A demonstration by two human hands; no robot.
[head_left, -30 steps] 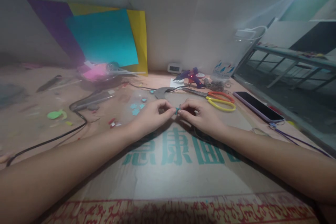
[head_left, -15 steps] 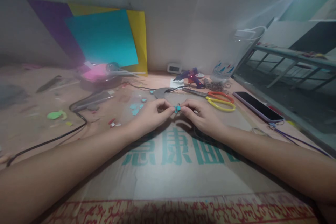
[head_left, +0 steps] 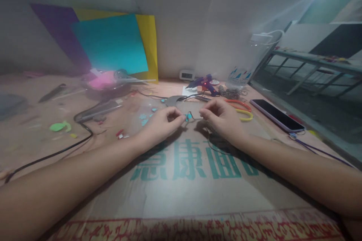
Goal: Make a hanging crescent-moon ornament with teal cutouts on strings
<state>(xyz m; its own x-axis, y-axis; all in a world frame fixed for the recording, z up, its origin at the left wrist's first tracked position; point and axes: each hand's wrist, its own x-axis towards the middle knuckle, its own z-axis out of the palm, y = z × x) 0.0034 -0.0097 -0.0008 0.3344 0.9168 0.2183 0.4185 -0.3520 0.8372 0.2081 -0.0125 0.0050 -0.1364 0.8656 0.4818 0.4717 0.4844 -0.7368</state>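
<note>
Between the thumb and forefinger of my left hand [head_left: 166, 121] is the edge of a small teal piece [head_left: 189, 117]. A thin dark cord [head_left: 195, 119] loops up around this piece and runs right to my right hand [head_left: 222, 117]. The fingers of my right hand are pinched together at the cord, a short gap away from the piece; the exact grip is blurred. More of the cord hangs in a loop below the right hand. Left of my left hand lie several teal foam-like cutouts [head_left: 143, 117].
Behind my hands lie scissors [head_left: 245, 114] with orange and yellow handles, partly hidden, and a purple glue gun [head_left: 206, 83]. A phone [head_left: 277, 115] lies at right by the table edge. Coloured sheets [head_left: 113, 45] lean on the wall; a black cable [head_left: 51, 153] crosses the left.
My right hand has moved right and slightly up, away from the teal piece, and a stretch of cord now shows between the hands. My left hand has shifted slightly left.
</note>
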